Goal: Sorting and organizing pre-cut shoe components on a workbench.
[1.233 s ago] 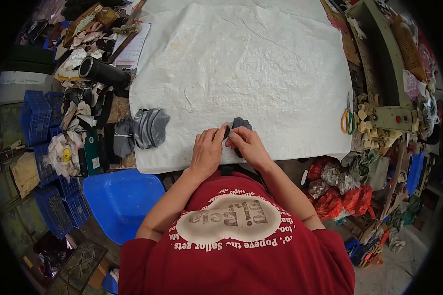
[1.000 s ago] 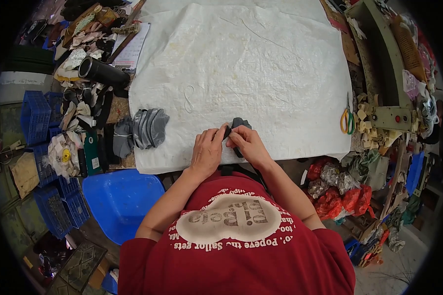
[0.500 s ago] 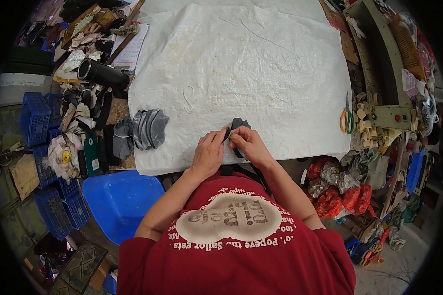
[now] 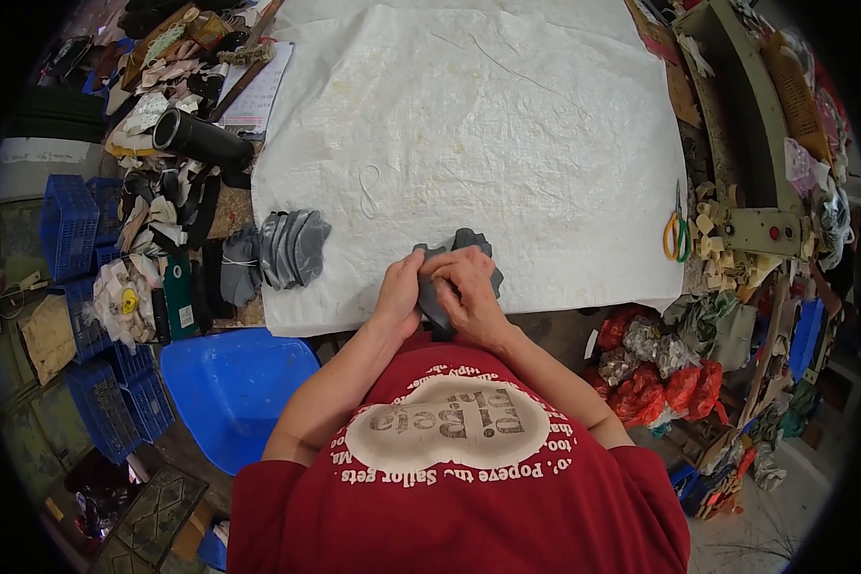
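At the near edge of the white-covered table, a dark grey cut piece of material (image 4: 431, 304) hangs between my hands. My left hand (image 4: 397, 290) grips its left side, the thumb and fingers closed on it. Curled over the upper part of the same piece, my right hand (image 4: 473, 292) has its fingers bent and pinched; the fingertips are partly hidden. Just beyond the right hand lies a small dark grey pile (image 4: 470, 240). Left of my hands, a fanned stack of grey pieces (image 4: 295, 249) rests beside a tied grey bundle (image 4: 239, 265).
Orange-and-green-handled scissors (image 4: 677, 237) lie at the table's right edge. A white sheet (image 4: 507, 143) with loose threads covers the tabletop. A black cylinder (image 4: 201, 140) and scraps crowd the left. Below are a blue chair (image 4: 244, 392) and red plastic bags (image 4: 652, 387) at right.
The grey piece has come up between my hands and more of it shows. My right hand has moved slightly left and down and turned its fingers over it.
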Motion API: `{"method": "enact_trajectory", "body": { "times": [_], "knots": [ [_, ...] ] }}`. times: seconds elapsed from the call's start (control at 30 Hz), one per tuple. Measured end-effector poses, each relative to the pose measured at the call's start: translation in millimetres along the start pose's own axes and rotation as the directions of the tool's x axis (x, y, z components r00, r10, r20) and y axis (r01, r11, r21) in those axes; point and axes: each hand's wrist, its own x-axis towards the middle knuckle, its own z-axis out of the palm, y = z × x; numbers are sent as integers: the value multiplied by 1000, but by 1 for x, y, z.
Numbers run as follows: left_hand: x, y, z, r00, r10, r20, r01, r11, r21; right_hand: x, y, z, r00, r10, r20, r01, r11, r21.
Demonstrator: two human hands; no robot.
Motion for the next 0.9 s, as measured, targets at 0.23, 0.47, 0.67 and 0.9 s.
{"method": "enact_trajectory", "body": {
  "times": [0.23,0.47,0.67,0.9],
  "knots": [
    [16,18,-9,981,168,-93,-172,985,-28,-44,6,-42,969,179,171,-145,970,-196],
    [25,-12,11,991,123,-45,-121,992,41,-166,95,-97,578,775,257,-339,514,-788],
    [50,-44,20,990,111,85,-140,807,574,-155,99,-105,694,719,49,-503,532,-681],
    [52,-19,3,863,504,45,-256,357,898,-108,99,-93,861,470,-196,-509,799,-319]
  ]
}}
